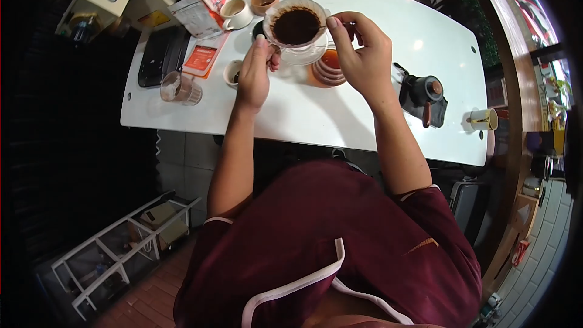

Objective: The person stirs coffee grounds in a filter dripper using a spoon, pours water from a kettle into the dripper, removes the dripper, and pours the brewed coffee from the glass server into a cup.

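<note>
Both my hands hold a clear coffee dripper [306,3] above the table, tilted toward me, with a paper filter and dark wet coffee grounds [296,27] inside. My right hand [366,54] pinches its handle side, fingers curled. On the opposite side, my left hand [255,76] grips near the rim, thumb up and fingers partly hidden behind. Just below the dripper stands a ribbed glass server [328,77] with amber-brown coffee. A small white cup [232,73] with something dark in it sits beside my left hand.
A white table [340,124] carries a black kettle [425,90] on a dark cloth, a yellowish mug [484,119] at the right edge, a ribbed glass [181,88], a cream mug [236,14], a brown cup [265,1], coffee bags [197,17] and a black flat device [163,56].
</note>
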